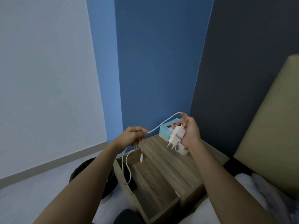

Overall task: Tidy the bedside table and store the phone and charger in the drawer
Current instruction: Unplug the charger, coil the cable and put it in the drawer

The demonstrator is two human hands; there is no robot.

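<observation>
The charger is off the counter, held up in both hands over its top. The right hand is closed on the white plug block, prongs pointing down toward 7 o'clock, and its fingertips also pinch the cable where it arches over at 12 o'clock of the block. The left hand is closed on the cable further along; from that grip a slack loop and the small connector end hang down in front of the open drawer.

The block looks light, hard and smooth, so a firm hold across its flat sides suits it; the prongs are best kept clear of the palm. The cable is thin, limp and springy: it will not hold a shape by itself and the hanging loop could snag on the drawer edge. It probably wants gathering into coils, held at the crossing, with no sharp bend at the connector or where it leaves the block.

A dark shape deep in the drawer, at 7 o'clock of the loop, may be the phone; I cannot tell. On the counter a blue box stands at the back, and a white mug sits just below the right hand.
</observation>
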